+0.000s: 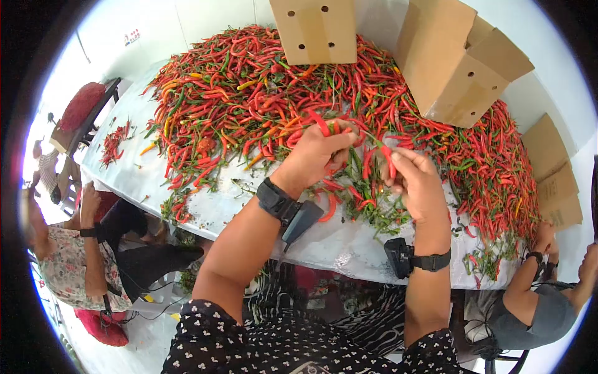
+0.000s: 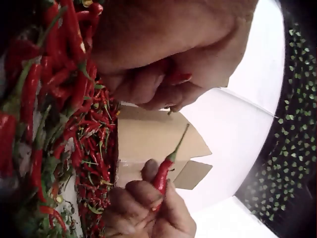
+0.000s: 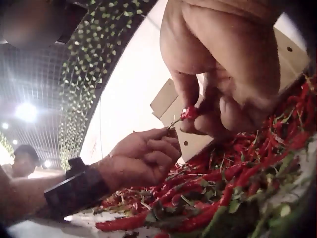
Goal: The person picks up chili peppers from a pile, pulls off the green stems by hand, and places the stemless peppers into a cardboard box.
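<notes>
In the head view my left hand (image 1: 314,156) is curled round red chili peppers (image 1: 321,123) that stick out past its index finger. My right hand (image 1: 418,181) pinches a single red chili (image 1: 387,154) between thumb and fingers, its green stem pointing up towards the left hand. From the left wrist, this chili (image 2: 163,176) shows whole, stem upward, and a red tip (image 2: 181,78) pokes from the left fist. The right wrist view has the chili's stem end (image 3: 188,113) close to the left fingertips. A pile of red chilies (image 1: 249,93) spreads behind both hands.
Cardboard boxes (image 1: 314,31) (image 1: 464,75) stand on the pile at the back. Green stems and leaves (image 1: 380,212) litter the white tabletop (image 1: 237,202) below my hands. One person (image 1: 81,255) sits at the left, another (image 1: 539,311) at the right.
</notes>
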`<state>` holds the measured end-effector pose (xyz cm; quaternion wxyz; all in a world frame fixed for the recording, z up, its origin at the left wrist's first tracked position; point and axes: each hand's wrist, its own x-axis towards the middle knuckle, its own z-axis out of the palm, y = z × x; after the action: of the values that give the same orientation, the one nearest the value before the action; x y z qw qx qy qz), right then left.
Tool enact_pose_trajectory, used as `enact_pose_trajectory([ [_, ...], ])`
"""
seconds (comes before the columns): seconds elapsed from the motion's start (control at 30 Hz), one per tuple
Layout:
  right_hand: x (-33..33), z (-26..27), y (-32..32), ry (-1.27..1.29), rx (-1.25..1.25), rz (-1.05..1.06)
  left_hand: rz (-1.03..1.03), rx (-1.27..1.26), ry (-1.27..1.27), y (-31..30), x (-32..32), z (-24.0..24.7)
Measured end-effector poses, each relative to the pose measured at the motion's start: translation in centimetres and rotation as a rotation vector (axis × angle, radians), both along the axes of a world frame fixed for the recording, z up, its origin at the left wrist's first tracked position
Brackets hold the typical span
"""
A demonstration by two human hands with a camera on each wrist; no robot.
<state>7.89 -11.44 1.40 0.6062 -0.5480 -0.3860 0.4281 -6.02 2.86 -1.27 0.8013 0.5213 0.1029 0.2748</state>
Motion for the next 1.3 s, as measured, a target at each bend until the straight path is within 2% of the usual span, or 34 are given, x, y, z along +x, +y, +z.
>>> enact_pose_trajectory([
  [0.03,-0.3,0.5,-0.2,0.012,0.009,-0.012,-0.034,0.016,0.06,-0.4,0.1,0.1],
  [0.17,-0.7,0.3,-0.4,-0.006,-0.022,-0.064,-0.039,0.101,0.043,-1.7,0.5,0.1],
  [0.3,-1.0,0.4,-0.3,-0.065,-0.049,-0.035,-0.047,0.168,0.085,-2.1,0.3,0.7],
  [0.37,-1.2,0.4,-0.2,-0.081,-0.051,-0.034,0.028,0.305,0.184,-2.4,0.1,1.2],
  [0.47,-1.1,0.2,0.0,-0.133,-0.066,-0.02,0.027,0.312,0.163,-2.5,0.1,1.1],
  [0.6,-0.7,-0.2,-0.1,-0.152,-0.05,0.021,-0.051,0.279,0.155,-2.1,-0.1,0.8],
  [0.77,-0.1,-0.3,-0.3,-0.147,-0.025,0.088,-0.256,0.037,0.037,-1.6,0.1,-0.2],
  [1.0,0.5,-0.1,-0.7,-0.173,0.017,0.229,-0.387,-0.018,0.023,-2.0,-0.1,0.3],
  [1.1,0.5,-0.1,-0.7,-0.167,-0.013,0.185,-0.3,-0.003,0.063,-2.4,-0.1,0.7],
  [1.17,0.5,-0.2,-0.7,-0.141,-0.034,0.13,-0.117,0.25,0.179,-2.5,-0.1,0.9],
  [1.3,0.0,0.0,-0.4,-0.128,-0.048,0.024,0.039,0.4,0.218,-3.1,0.3,1.2],
])
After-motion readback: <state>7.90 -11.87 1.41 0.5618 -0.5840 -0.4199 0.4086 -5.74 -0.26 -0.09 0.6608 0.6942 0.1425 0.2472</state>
